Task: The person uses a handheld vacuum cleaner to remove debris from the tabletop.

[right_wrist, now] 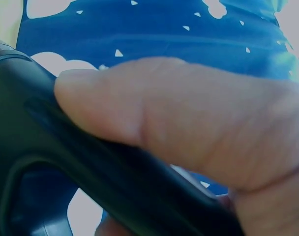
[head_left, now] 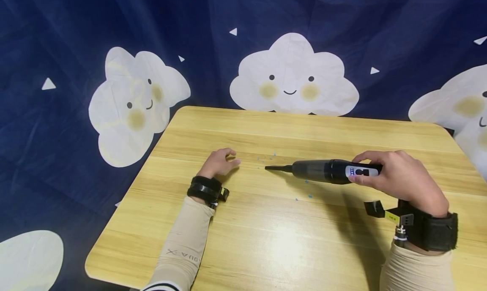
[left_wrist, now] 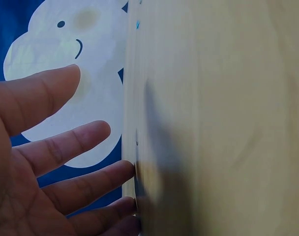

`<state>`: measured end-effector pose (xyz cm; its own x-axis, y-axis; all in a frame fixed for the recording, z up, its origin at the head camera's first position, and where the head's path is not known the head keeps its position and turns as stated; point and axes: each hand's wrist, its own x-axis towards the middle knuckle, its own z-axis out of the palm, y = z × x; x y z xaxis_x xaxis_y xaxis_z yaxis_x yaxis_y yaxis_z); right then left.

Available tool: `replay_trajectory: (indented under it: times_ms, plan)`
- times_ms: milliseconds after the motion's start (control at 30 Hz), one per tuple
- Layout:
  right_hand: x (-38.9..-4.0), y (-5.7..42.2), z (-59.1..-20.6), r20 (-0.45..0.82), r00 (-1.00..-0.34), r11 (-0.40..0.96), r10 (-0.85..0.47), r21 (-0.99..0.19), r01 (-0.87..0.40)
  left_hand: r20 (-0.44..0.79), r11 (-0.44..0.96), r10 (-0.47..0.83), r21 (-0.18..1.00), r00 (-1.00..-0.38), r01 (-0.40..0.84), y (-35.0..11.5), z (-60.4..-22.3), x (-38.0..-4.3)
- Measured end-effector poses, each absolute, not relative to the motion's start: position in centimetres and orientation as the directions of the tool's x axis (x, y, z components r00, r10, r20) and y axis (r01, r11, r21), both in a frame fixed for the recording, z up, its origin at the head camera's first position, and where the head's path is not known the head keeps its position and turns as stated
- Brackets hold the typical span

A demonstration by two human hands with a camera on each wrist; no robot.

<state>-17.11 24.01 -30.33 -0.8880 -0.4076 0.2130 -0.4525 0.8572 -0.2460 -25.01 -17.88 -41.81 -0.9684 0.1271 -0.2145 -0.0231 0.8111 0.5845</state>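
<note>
My right hand (head_left: pixel 405 179) grips the handle of a black handheld vacuum cleaner (head_left: pixel 310 171), thumb beside its light panel with blue marks. The narrow nozzle (head_left: pixel 279 168) points left, low over the table among small blue scraps (head_left: pixel 310 196). In the right wrist view the thumb (right_wrist: pixel 139 101) lies along the dark handle (right_wrist: pixel 120 172). Left of the nozzle tip, my left hand (head_left: pixel 218 162) holds nothing, its fingers loosely bent. The left wrist view shows those fingers (left_wrist: pixel 90 184) spread apart near the wooden surface.
The light wooden table (head_left: pixel 243 240) has rounded corners. Behind it hangs a dark blue cloth (head_left: pixel 205 33) printed with smiling white clouds and small triangles. Each wrist wears a black strap (head_left: pixel 205 189) with a small camera.
</note>
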Motion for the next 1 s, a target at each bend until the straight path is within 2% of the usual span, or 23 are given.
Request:
replay_trajectory:
  times_ms: [1000]
  plan:
    - [-17.2,22.8,-30.5,0.292,-0.843,0.828,-0.452,-0.214,-0.519,-0.217,0.811,0.122,0.584,-0.968,-0.029,-17.9,-41.6,-24.9]
